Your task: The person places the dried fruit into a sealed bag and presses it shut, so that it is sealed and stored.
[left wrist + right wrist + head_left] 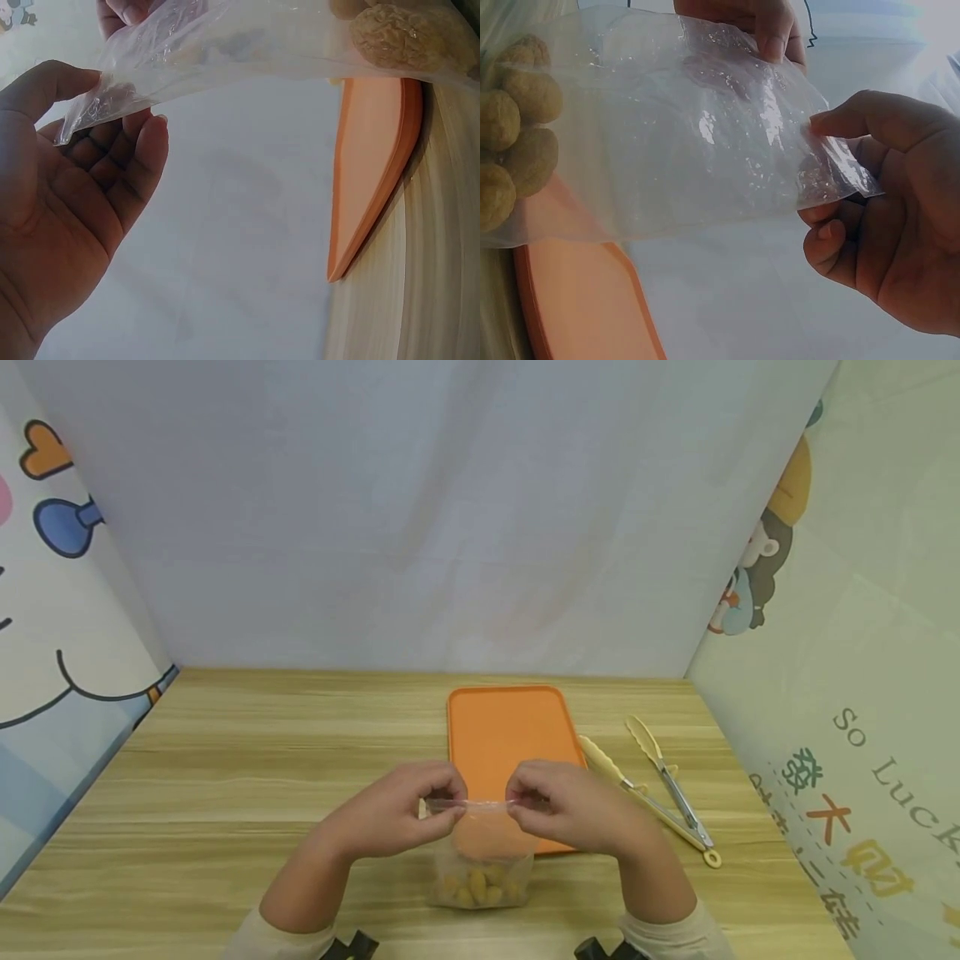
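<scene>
A clear plastic bag (480, 868) hangs upright between both hands near the front of the table. Several wrinkled, yellowish-brown round pieces (526, 161) lie in its bottom; they look like fried tofu puffs or a similar food. The left hand (408, 810) pinches one top corner of the bag between thumb and fingers, and in the left wrist view its other fingers curl loosely behind the film. Opposite it, the right hand (566, 806) pinches the other top corner. Between the two hands the bag's mouth is drawn straight, its edges lying together.
Behind the bag an orange tray (510, 722) lies on the wood-grain table (300, 727). To its right rest metal tongs (675, 802) with cream tips and handle, spread apart. A pale curtain (450, 527) rises at the back edge, with printed panels at both sides.
</scene>
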`<act>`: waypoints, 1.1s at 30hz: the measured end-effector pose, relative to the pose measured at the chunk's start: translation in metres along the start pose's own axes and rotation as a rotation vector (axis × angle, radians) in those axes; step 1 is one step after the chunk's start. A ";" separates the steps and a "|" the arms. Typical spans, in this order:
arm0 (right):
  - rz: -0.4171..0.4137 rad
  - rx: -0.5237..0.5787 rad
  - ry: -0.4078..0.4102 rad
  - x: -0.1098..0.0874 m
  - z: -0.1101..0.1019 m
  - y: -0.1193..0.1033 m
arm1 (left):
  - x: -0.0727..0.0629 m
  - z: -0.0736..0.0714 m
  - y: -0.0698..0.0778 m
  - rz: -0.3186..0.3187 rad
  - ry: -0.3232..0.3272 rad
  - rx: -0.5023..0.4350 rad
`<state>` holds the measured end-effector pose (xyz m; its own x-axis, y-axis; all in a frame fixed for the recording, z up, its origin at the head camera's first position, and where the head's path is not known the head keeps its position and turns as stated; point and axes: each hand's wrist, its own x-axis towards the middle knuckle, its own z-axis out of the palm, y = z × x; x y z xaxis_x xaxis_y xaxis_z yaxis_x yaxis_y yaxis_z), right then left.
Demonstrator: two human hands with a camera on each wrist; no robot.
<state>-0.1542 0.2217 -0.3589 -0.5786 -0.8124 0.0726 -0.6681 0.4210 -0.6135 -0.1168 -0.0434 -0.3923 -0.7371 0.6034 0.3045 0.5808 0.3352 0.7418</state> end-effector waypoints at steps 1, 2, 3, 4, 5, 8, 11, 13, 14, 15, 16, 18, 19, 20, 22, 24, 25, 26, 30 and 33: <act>-0.001 -0.001 0.002 0.000 0.000 0.000 | 0.000 0.000 0.000 0.003 -0.001 -0.004; -0.002 -0.002 0.004 0.000 0.000 0.000 | 0.000 0.001 0.000 0.005 -0.003 -0.007; -0.004 -0.002 0.006 0.000 0.001 0.000 | 0.001 0.001 0.001 0.006 -0.004 -0.010; -0.005 -0.001 0.007 0.000 0.001 0.000 | 0.001 0.001 0.001 0.004 -0.007 -0.015; -0.005 -0.001 0.007 0.000 0.001 0.000 | 0.001 0.002 0.001 0.002 -0.011 -0.020; -0.010 0.004 0.003 0.000 0.001 -0.001 | 0.001 0.003 0.000 -0.004 -0.019 -0.025; -0.024 0.002 -0.002 0.000 0.001 0.000 | 0.001 0.004 -0.001 0.003 -0.021 -0.015; -0.037 -0.001 -0.005 0.000 0.001 0.000 | 0.002 0.005 -0.002 0.005 -0.019 -0.008; -0.042 -0.002 -0.005 0.000 0.001 0.000 | 0.002 0.006 -0.002 0.007 -0.017 -0.006; -0.046 -0.003 -0.005 0.000 0.001 0.001 | 0.002 0.006 -0.002 0.009 -0.016 -0.004; -0.051 -0.001 -0.005 0.000 0.001 0.001 | 0.002 0.006 -0.002 0.013 -0.015 -0.003; -0.055 0.008 -0.006 0.000 0.002 0.002 | 0.002 0.007 -0.001 0.008 -0.015 -0.006; -0.056 0.014 -0.006 0.000 0.002 0.002 | 0.002 0.007 -0.001 0.006 -0.015 -0.007; -0.057 0.019 -0.004 0.000 0.002 0.002 | 0.002 0.007 -0.001 0.001 -0.015 -0.008; -0.058 0.029 -0.002 0.000 0.002 0.004 | 0.002 0.008 -0.001 -0.007 -0.013 -0.010; -0.056 0.034 0.000 0.000 0.003 0.004 | 0.003 0.008 -0.001 -0.016 -0.010 -0.012; -0.056 0.035 0.002 0.000 0.003 0.005 | 0.003 0.009 -0.001 -0.017 -0.011 -0.016; -0.056 0.032 0.004 0.000 0.004 0.005 | 0.004 0.009 -0.001 -0.018 -0.010 -0.019; -0.060 0.031 0.010 0.000 0.005 0.006 | 0.005 0.011 -0.001 -0.016 -0.011 -0.018; -0.072 0.031 0.022 0.000 0.007 0.008 | 0.006 0.011 0.001 -0.031 -0.015 -0.016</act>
<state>-0.1562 0.2221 -0.3690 -0.5399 -0.8309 0.1348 -0.6939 0.3487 -0.6300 -0.1166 -0.0314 -0.3969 -0.7491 0.6040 0.2721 0.5523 0.3425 0.7600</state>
